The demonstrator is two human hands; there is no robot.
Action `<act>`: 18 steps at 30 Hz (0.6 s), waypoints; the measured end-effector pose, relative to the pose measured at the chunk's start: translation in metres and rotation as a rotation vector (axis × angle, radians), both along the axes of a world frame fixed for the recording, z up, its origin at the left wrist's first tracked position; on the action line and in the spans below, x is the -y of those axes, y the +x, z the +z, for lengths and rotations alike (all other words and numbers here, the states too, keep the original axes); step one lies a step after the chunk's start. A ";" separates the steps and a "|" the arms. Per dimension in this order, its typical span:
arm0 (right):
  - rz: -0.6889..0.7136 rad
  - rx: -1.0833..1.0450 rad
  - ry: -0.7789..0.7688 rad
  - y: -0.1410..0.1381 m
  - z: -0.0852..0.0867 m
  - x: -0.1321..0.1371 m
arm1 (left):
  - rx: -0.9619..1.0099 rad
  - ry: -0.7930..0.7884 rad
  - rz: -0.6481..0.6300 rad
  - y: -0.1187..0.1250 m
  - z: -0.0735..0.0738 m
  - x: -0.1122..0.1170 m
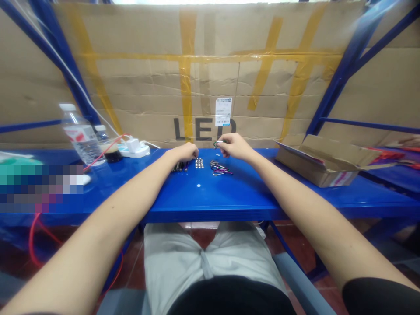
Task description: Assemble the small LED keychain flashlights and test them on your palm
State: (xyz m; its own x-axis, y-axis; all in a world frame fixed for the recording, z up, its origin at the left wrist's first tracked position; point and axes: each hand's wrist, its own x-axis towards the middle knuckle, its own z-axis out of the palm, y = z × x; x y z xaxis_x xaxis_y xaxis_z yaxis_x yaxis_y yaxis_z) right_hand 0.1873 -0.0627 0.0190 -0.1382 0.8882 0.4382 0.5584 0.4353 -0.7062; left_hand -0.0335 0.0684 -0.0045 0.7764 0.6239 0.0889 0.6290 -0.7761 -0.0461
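My right hand (pixel 236 145) is raised over the back of the blue table, thumb and fingers pinched on a small carabiner (pixel 216 143) with a dark green and silver look. Below it lies a pile of small carabiners (pixel 220 169), some purple, some silver. My left hand (pixel 187 152) is low at the table with its fingers curled together; what they hold, if anything, is hidden. Under that hand sits a row of dark, slim metal pieces (pixel 180 166), partly covered by it. Between the hands, small round silver parts (pixel 199 163) stand in neat rows.
A white disc (pixel 198 185) lies on the blue table (pixel 229 197). To the left are a water bottle (pixel 80 135), a cup of dark liquid (pixel 113 154) and a white power strip (pixel 136 148). An open cardboard box (pixel 315 164) stands right. Taped cardboard (pixel 147 96) closes the back.
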 end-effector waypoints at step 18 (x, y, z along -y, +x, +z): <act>0.015 0.003 0.005 0.002 -0.001 -0.002 | 0.067 0.027 0.090 -0.004 0.009 0.007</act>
